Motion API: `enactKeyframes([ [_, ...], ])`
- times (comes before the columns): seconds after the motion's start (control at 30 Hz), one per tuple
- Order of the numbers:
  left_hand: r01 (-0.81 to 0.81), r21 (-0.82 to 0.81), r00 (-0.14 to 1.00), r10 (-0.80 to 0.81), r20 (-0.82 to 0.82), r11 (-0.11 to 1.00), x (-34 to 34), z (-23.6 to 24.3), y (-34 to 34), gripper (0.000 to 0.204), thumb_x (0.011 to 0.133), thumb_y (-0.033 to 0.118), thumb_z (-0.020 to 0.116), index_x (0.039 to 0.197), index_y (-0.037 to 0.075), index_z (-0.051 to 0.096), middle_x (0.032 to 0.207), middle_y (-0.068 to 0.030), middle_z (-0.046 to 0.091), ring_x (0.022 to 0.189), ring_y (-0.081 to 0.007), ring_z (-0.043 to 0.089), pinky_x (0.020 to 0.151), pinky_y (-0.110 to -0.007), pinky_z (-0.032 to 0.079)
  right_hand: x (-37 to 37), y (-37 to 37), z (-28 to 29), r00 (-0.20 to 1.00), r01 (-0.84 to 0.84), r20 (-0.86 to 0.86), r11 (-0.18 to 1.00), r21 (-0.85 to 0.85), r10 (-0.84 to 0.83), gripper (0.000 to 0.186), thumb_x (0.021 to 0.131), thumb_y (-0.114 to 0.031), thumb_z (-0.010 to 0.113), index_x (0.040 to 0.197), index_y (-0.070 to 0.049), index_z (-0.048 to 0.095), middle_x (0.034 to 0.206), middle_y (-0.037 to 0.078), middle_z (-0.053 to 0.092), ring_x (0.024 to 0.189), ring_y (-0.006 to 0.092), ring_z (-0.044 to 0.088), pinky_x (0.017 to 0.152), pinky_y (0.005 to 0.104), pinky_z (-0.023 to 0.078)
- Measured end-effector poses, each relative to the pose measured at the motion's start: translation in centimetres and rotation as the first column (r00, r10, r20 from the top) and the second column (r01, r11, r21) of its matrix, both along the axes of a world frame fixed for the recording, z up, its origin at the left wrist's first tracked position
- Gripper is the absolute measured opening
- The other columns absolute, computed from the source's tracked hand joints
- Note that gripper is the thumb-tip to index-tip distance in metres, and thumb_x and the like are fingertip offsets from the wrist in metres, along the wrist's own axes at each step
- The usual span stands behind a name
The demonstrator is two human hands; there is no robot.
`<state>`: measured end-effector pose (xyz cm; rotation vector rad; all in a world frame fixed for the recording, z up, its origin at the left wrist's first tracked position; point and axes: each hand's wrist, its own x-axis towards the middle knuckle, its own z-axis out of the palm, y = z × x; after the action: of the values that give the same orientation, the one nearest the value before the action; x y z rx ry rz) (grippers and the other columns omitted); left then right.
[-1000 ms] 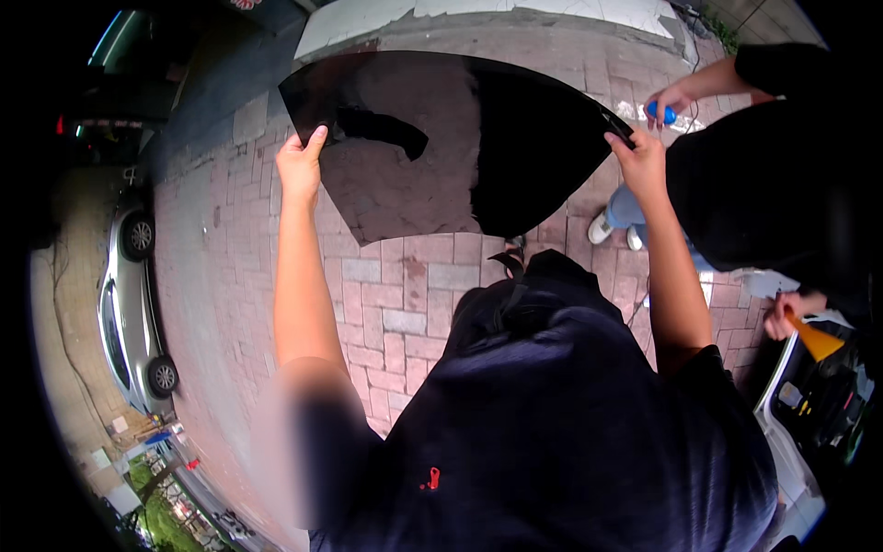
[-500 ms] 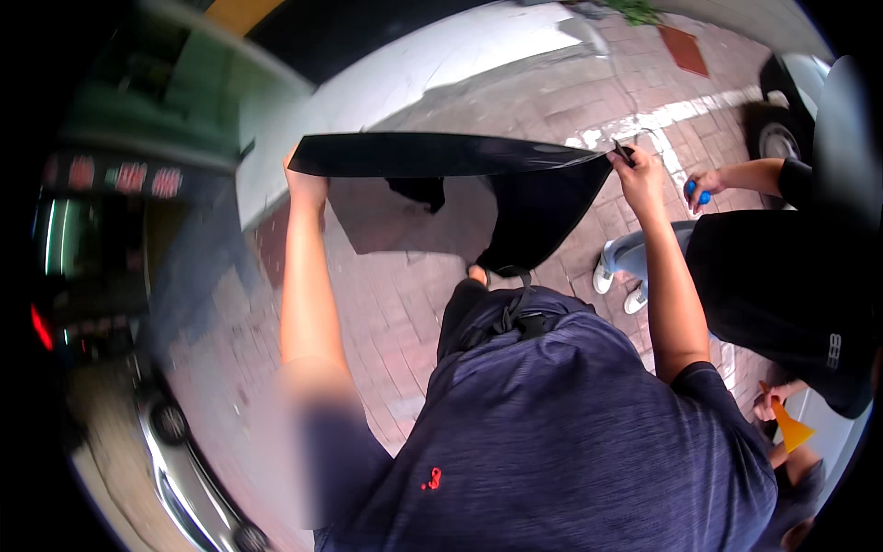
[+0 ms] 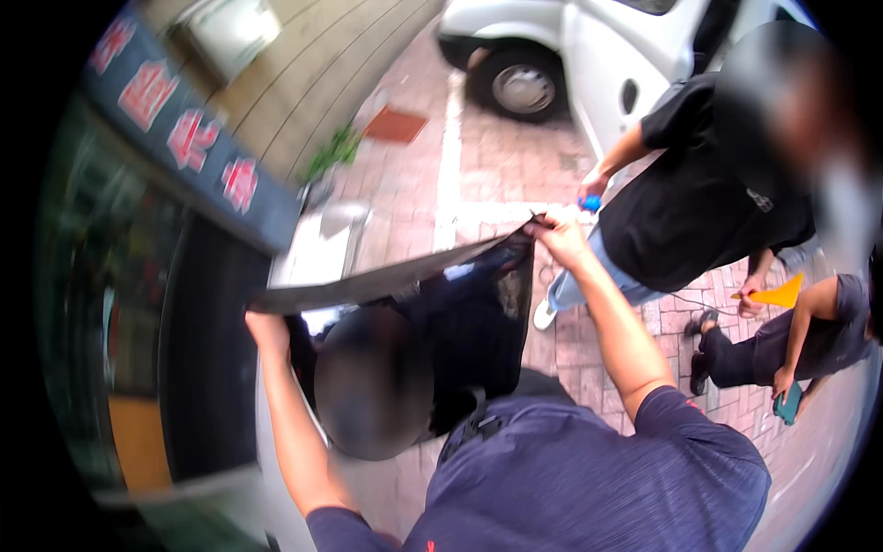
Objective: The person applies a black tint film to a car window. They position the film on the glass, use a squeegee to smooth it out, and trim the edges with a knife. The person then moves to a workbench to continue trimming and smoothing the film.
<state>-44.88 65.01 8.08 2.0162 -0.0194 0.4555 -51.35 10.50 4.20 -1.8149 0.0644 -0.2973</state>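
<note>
A curved sheet of dark glossy film (image 3: pixel 474 340) hangs between my two hands, its top edge slanting up to the right and its face showing reflections. My left hand (image 3: pixel 268 333) grips the upper left corner. My right hand (image 3: pixel 561 241) pinches the upper right corner; a small dark item by those fingers is too blurred to make out. The lower part of the sheet hangs in front of my body.
A person in black (image 3: pixel 671 212) stands at my right with a blue object (image 3: pixel 590 201) and a yellow scraper (image 3: pixel 777 293). Another person (image 3: pixel 763 354) holds a teal object. A white van (image 3: pixel 598 64) stands ahead; a glass storefront (image 3: pixel 101 304) is at left.
My view has swung toward the van and storefront. The sheet has tipped from lying spread out to hanging, and sits lower in view, its right corner higher than its left.
</note>
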Motion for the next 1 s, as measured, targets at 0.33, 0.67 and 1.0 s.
enactKeyframes([
  [0.33, 0.508, -0.241, 0.861, -0.49, 0.136, 0.827, 33.1, 6.9, -20.8, 0.014, 0.096, 0.01, 0.068, 0.101, -0.002, 0.07, 0.093, 0.0009, 0.069, 0.083, -0.0055, 0.057, 0.079, -0.023, 0.045, 13.0, -12.9, 7.6, 0.829, 0.503, 0.328, 0.86, -0.085, -0.452, 0.016, 0.085, -0.005, 0.071, 0.099, 0.0, 0.069, 0.081, 0.008, 0.064, 0.074, 0.0141, 0.06, 0.069, 0.0285, 0.048],
  [0.67, 0.791, -0.322, 0.596, -0.774, 0.214, 0.52, 60.2, 8.8, -51.5, 0.018, 0.095, 0.009, 0.068, 0.108, -0.003, 0.07, 0.097, -0.0008, 0.07, 0.086, -0.0073, 0.059, 0.08, -0.024, 0.046, 23.2, -25.4, 17.5, 0.361, 0.933, 0.559, 0.292, -0.212, -0.746, 0.014, 0.087, -0.005, 0.067, 0.1, 0.001, 0.068, 0.081, 0.017, 0.069, 0.07, 0.023, 0.067, 0.066, 0.0342, 0.05],
  [1.0, 0.935, -0.151, 0.353, -0.879, 0.321, 0.32, 75.4, 19.1, -83.3, 0.019, 0.093, 0.013, 0.07, 0.103, -0.004, 0.07, 0.087, -0.0036, 0.072, 0.078, -0.0083, 0.061, 0.074, -0.025, 0.048, 33.2, -37.3, 27.3, 0.067, 0.874, 0.886, -0.402, -0.274, -0.459, 0.011, 0.086, -0.008, 0.071, 0.087, -0.003, 0.061, 0.075, 0.018, 0.064, 0.072, 0.0409, 0.064, 0.059, 0.0457, 0.048],
])
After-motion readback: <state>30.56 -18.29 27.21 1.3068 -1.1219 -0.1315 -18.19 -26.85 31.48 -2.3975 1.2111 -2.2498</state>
